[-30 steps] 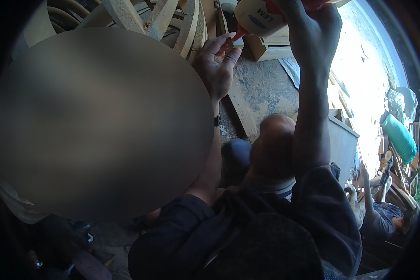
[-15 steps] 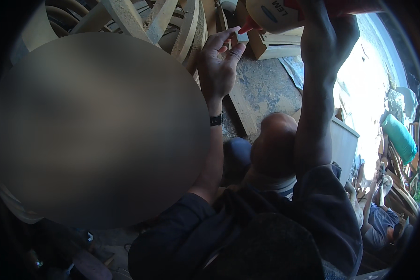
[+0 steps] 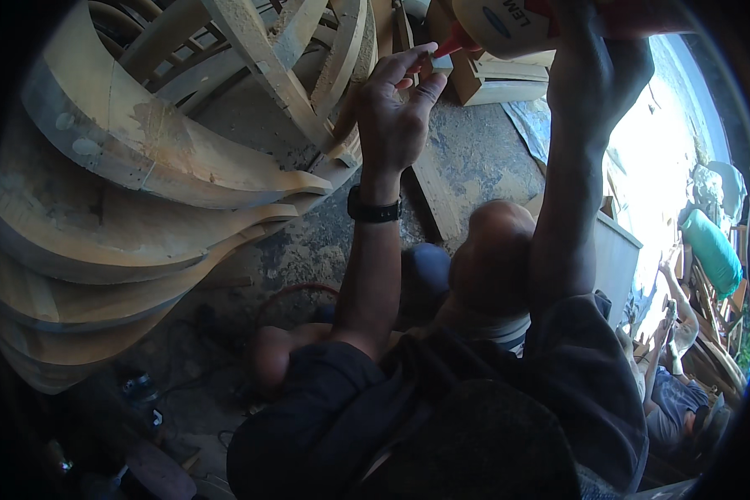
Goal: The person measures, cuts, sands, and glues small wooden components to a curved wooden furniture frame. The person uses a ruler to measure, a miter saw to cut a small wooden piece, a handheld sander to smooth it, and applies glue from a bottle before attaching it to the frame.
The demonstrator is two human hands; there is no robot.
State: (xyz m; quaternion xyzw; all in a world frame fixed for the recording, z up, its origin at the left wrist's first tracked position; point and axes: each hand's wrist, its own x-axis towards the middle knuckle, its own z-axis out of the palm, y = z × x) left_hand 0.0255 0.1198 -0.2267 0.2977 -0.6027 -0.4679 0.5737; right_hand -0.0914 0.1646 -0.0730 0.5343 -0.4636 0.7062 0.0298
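My left hand (image 3: 396,117), with a dark watch on its wrist, pinches a small pale wooden block (image 3: 442,64) between thumb and fingers. Tipped sideways above it is a cream glue bottle (image 3: 508,27) with a red pointed nozzle. The nozzle's tip is at the block, close to my fingertips; any glue coming out is too small to see. My right hand (image 3: 596,71) is wrapped round the bottle at the upper edge of the view, its fingers partly hidden in shadow.
Large curved wooden pieces (image 3: 150,162) are stacked at the left, with dusty slatted frames (image 3: 267,71) above them. Wooden box-like parts (image 3: 504,83) lie beyond my hands. A grey panel (image 3: 617,254) stands to the right. Another person (image 3: 679,396) works at the lower right, near a green sack (image 3: 712,250).
The blurred oval over the left side is gone, so the curved wooden pieces show. Both hands and the bottle have shifted slightly right. The other person's arms have moved.
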